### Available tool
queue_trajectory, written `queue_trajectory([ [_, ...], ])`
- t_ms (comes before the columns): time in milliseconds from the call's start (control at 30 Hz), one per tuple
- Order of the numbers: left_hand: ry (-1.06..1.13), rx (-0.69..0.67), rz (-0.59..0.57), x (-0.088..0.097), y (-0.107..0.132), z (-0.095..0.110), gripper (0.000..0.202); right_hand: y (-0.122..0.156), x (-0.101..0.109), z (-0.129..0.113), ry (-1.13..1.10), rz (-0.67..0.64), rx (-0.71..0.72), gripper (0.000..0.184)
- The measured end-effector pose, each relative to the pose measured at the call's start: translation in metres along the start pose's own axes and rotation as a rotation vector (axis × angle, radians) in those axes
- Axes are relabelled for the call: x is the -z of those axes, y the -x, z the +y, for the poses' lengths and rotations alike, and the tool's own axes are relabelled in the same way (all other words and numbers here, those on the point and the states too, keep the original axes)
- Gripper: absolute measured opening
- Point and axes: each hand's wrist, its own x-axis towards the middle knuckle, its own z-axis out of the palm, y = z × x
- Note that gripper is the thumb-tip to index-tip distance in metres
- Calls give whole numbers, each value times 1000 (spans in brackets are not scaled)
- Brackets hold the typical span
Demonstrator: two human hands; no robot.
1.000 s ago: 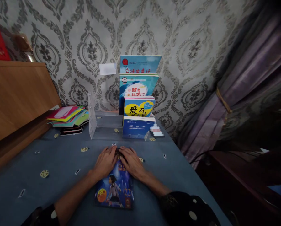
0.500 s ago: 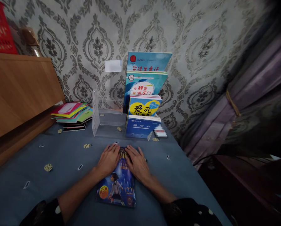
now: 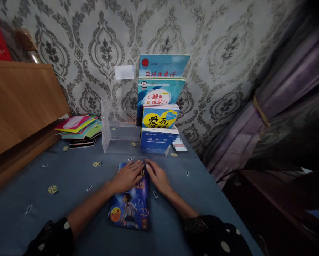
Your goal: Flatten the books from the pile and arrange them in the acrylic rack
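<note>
A dark blue book (image 3: 131,204) with a cartoon figure and the number 22 on its cover lies flat on the table. My left hand (image 3: 127,176) rests flat across its upper part, fingers stretched out, hiding some of the title. Close by the book's upper right edge, my right hand (image 3: 158,179) has its fingers extended, with the fingertips at the corner; whether they touch it I cannot tell. Beyond both hands stands a clear plastic tiered rack (image 3: 106,137). Its right side holds several upright books, with a blue booklet (image 3: 159,143) in front and a teal book (image 3: 163,65) at the back.
A pile of colourful booklets (image 3: 79,128) lies left of the rack, beside a wooden cabinet (image 3: 20,103). The table has a blue patterned cloth (image 3: 74,174). A patterned wall closes off the back, with a tied purple curtain (image 3: 245,138) on the right.
My left hand has slid right and spread over the book's top. My right hand has moved off the cover to its right side. The whole view has shifted slightly.
</note>
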Motion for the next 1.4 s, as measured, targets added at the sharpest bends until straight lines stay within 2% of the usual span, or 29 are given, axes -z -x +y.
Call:
queue_trajectory([
  [167, 12, -68, -81, 7, -4, 1, 48, -2, 1, 5, -91, 16, -52, 54],
  [433, 41, -141, -129, 10, -3, -1, 47, -7, 3, 10, -185, -15, -114, 70],
  [700, 90, -193, -160, 19, -1, 3, 45, -7, 3, 10, -151, -37, -124, 66],
  [900, 117, -246, -135, 14, 7, 6, 45, -7, 3, 10, -130, -50, -120, 70],
  [1400, 198, -360, -220, 28, 44, 42, 45, -6, 6, 3, -74, -60, -64, 72],
])
